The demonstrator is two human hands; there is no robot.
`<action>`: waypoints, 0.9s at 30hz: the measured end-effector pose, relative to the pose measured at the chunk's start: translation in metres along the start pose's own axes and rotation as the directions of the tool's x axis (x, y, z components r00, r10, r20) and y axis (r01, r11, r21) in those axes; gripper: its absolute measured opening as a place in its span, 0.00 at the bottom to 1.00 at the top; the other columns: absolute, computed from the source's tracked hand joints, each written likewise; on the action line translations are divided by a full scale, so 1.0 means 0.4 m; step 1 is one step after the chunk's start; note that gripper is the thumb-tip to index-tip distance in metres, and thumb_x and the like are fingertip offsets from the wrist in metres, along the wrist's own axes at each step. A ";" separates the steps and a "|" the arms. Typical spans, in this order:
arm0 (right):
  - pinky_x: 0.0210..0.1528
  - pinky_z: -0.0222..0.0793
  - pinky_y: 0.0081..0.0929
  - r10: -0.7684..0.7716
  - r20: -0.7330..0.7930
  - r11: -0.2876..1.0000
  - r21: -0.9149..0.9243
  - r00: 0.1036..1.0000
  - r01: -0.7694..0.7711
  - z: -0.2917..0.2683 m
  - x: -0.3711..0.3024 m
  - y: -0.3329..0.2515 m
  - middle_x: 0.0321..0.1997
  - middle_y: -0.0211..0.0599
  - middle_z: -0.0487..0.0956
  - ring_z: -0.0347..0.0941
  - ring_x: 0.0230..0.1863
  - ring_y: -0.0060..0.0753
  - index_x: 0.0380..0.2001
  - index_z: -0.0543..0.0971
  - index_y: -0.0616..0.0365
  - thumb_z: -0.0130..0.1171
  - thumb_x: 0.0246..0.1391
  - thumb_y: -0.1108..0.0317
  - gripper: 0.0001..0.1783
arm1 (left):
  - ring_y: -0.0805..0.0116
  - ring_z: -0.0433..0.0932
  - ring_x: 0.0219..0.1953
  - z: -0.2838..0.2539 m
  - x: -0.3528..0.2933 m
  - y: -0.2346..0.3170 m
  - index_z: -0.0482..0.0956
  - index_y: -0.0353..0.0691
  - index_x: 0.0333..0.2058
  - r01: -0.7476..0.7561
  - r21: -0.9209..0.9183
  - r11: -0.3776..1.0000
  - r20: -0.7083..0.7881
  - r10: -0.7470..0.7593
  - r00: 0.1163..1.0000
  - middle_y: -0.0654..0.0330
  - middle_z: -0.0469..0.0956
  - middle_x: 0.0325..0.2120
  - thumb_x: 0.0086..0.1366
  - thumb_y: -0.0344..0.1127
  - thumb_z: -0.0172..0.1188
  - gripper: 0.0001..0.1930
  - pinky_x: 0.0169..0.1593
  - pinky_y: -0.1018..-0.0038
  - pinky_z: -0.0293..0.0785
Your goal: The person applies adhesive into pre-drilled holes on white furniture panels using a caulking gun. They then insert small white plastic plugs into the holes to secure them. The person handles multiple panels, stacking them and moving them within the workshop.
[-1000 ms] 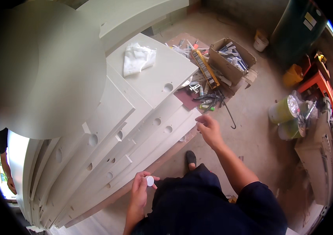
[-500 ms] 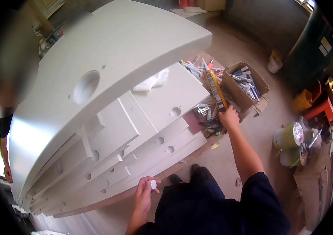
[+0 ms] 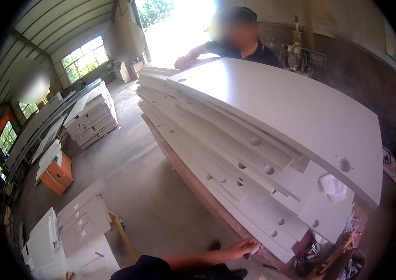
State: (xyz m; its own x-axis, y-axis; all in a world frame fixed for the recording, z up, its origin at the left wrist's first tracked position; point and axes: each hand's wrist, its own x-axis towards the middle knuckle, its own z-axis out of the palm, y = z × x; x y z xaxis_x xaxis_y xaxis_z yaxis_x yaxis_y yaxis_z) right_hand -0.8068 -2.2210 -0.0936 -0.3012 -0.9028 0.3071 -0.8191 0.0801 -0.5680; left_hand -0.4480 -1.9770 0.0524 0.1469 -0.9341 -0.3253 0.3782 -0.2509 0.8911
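Observation:
My left hand (image 3: 242,250) reaches in from the lower edge, beside the near end of a stack of white panels. Its fingers are closed on a small round white cap (image 3: 255,250), mostly hidden now. At the lower right my right hand (image 3: 317,274) shows only in part, dim, at the lower end of a long yellow-and-dark tube (image 3: 335,254), with its fingers round it. A large curved white panel (image 3: 296,102) with a round hole lies on top of the stack. Lower white panels (image 3: 235,154) with round holes fan out beneath it.
A person (image 3: 244,46) stands across the stack, one hand on its far end. White tubes and small hardware (image 3: 354,268) lie at the lower right. Crumpled white plastic (image 3: 333,187) rests on a panel. Other panel stacks (image 3: 93,112) and leaning panels (image 3: 79,219) stand left.
My view has swung left and up, taking in the hall and the person across the stack. Both hands keep hold of the cap and the tube.

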 end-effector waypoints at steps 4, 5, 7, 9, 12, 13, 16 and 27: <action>0.37 0.74 0.50 -0.017 0.097 0.999 0.038 0.995 0.013 -0.091 -0.008 -0.025 0.36 0.54 0.81 0.79 0.35 0.54 0.37 0.79 0.66 0.74 0.39 0.46 0.32 | 0.77 0.68 0.31 0.048 -0.004 -0.036 0.71 0.46 0.48 -0.012 -0.039 0.999 0.015 0.013 1.000 0.68 0.74 0.40 0.74 0.53 0.45 0.18 0.41 0.79 0.68; 0.35 0.74 0.47 0.011 0.095 0.998 0.055 0.995 -0.017 -0.113 -0.023 -0.042 0.31 0.51 0.81 0.78 0.31 0.51 0.32 0.79 0.65 0.74 0.40 0.45 0.31 | 0.77 0.68 0.31 0.050 -0.001 -0.032 0.71 0.46 0.47 -0.018 -0.030 0.999 0.025 0.019 1.000 0.68 0.73 0.39 0.74 0.54 0.45 0.18 0.41 0.80 0.68; 0.29 0.73 0.43 -0.205 -0.063 0.963 0.165 0.977 0.213 -0.104 -0.049 0.029 0.21 0.45 0.79 0.75 0.22 0.46 0.22 0.77 0.62 0.75 0.39 0.46 0.28 | 0.78 0.68 0.31 0.055 0.033 -0.046 0.71 0.46 0.47 -0.050 -0.084 0.995 0.067 0.056 0.996 0.69 0.73 0.39 0.73 0.54 0.45 0.18 0.40 0.80 0.68; 0.31 0.72 0.39 -0.214 -0.070 0.930 0.292 0.974 0.225 -0.125 -0.089 0.054 0.24 0.44 0.78 0.74 0.25 0.39 0.24 0.75 0.63 0.75 0.42 0.52 0.25 | 0.78 0.68 0.30 0.064 0.058 -0.027 0.71 0.44 0.45 -0.049 -0.097 0.994 0.121 0.060 0.991 0.69 0.72 0.37 0.73 0.53 0.46 0.18 0.38 0.80 0.68; 0.34 0.73 0.33 -0.124 -0.037 0.957 0.261 0.992 0.129 -0.202 -0.179 -0.001 0.29 0.44 0.77 0.73 0.30 0.31 0.33 0.74 0.65 0.73 0.47 0.64 0.20 | 0.78 0.68 0.30 0.086 0.064 0.034 0.70 0.43 0.43 0.079 -0.185 0.980 0.151 -0.051 0.987 0.68 0.71 0.36 0.72 0.50 0.47 0.16 0.38 0.80 0.68; 0.34 0.74 0.38 -0.178 -0.046 0.931 0.315 0.983 0.184 -0.197 -0.184 0.003 0.30 0.46 0.77 0.74 0.30 0.35 0.38 0.73 0.62 0.71 0.48 0.62 0.21 | 0.79 0.69 0.23 0.084 0.099 -0.016 0.71 0.44 0.42 0.044 -0.219 0.975 0.119 -0.018 0.993 0.66 0.75 0.33 0.69 0.47 0.47 0.14 0.29 0.80 0.67; 0.33 0.76 0.52 -0.291 -0.129 0.842 0.435 0.948 0.318 -0.187 -0.224 0.090 0.35 0.51 0.76 0.75 0.29 0.45 0.53 0.68 0.51 0.64 0.53 0.56 0.27 | 0.79 0.68 0.19 0.061 0.136 -0.019 0.73 0.44 0.37 0.120 -0.160 0.980 0.323 -0.063 0.944 0.66 0.74 0.27 0.66 0.45 0.45 0.13 0.25 0.79 0.65; 0.33 0.69 0.23 -0.030 -0.425 0.791 0.544 0.905 0.281 -0.371 -0.382 -0.110 0.40 0.40 0.76 0.72 0.31 0.28 0.55 0.66 0.64 0.62 0.45 0.77 0.31 | 0.79 0.67 0.32 0.225 0.102 0.237 0.67 0.40 0.50 -0.375 0.158 0.913 0.746 0.138 0.651 0.66 0.70 0.31 0.67 0.55 0.55 0.25 0.36 0.80 0.66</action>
State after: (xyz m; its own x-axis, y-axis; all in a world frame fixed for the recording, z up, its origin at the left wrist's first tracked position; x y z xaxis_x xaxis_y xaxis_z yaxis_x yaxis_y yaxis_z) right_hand -0.7973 -2.0239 -0.0021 -0.4555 -0.6398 0.6190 -0.4671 -0.4202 -0.7780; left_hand -0.4884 -2.0618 0.1519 -0.5343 -0.8323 0.1478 0.1461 0.0813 0.9859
